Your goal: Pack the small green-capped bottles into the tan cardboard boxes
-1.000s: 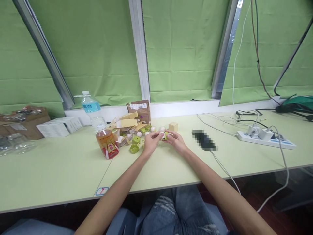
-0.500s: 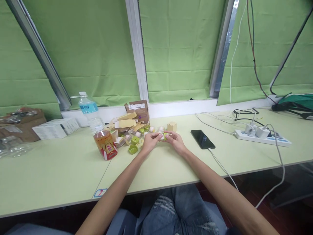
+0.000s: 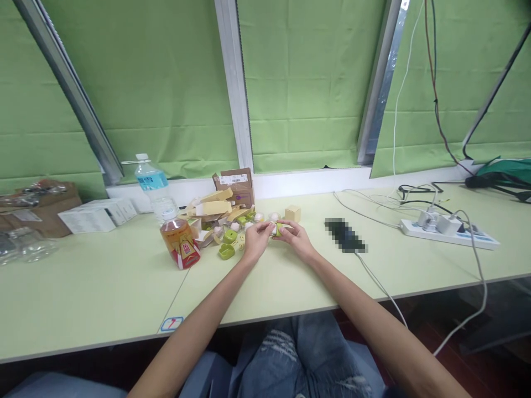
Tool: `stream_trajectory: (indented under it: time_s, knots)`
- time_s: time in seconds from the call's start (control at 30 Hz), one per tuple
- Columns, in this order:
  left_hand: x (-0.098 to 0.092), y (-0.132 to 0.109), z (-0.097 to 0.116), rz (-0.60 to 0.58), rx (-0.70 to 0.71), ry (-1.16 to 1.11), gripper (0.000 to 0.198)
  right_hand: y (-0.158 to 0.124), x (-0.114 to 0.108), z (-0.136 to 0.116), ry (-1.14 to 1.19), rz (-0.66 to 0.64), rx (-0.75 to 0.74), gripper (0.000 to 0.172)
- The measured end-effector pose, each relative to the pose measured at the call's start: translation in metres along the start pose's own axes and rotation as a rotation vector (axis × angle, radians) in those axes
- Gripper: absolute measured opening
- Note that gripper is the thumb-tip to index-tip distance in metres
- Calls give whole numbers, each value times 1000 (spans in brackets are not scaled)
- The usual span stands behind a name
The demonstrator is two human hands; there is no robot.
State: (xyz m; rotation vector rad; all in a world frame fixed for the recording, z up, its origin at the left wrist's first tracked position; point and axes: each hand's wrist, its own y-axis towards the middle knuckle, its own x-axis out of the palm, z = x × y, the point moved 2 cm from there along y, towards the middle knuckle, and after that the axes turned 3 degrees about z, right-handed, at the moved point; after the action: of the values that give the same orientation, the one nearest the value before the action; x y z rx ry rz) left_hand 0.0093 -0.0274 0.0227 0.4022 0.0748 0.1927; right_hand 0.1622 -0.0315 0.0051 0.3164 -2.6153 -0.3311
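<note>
Between my two hands is a small green and white piece (image 3: 275, 229), too small and too covered by fingers to name its kind. My left hand (image 3: 258, 239) pinches its left side. My right hand (image 3: 295, 237) has its thumb and fingertips closed on the right side. Just beyond the hands stands a small pale yellow box (image 3: 292, 213). Close to my left hand lie loose green plastic parts, among them a green cup-like piece (image 3: 227, 252) and a green block-shaped piece (image 3: 229, 236). Several round whitish pieces (image 3: 235, 226) lie behind these.
Opened yellow cartons (image 3: 213, 208) pile up before a brown cardboard box (image 3: 235, 187). To the left stand a red-labelled drink bottle (image 3: 181, 243) and a clear water bottle (image 3: 152, 185). On the right are a blurred-out phone (image 3: 345, 236), its white cable and a power strip (image 3: 450, 234).
Both hands stay together around the small piece, with its green part now more covered and slightly turned. The whole view has shifted a little; the objects on the table keep their places.
</note>
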Motion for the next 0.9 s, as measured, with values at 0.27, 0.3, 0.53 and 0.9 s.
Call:
stream_trajectory:
  time_s: [0.27,0.3,0.53,0.9]
  knots:
    - [4,-7,9,-96,198,156,42,3,-2,9,128,126,68,42]
    - [4,-9,10,-109,252,194,43,3,-2,9,141,137,87,42]
    - [-5,-12,12,-240,374,408,46,-5,-6,-4,-308,102,-153,28]
    - [-11,-23,20,-447,385,567,43,-6,-14,-8,-912,-349,-454,64]
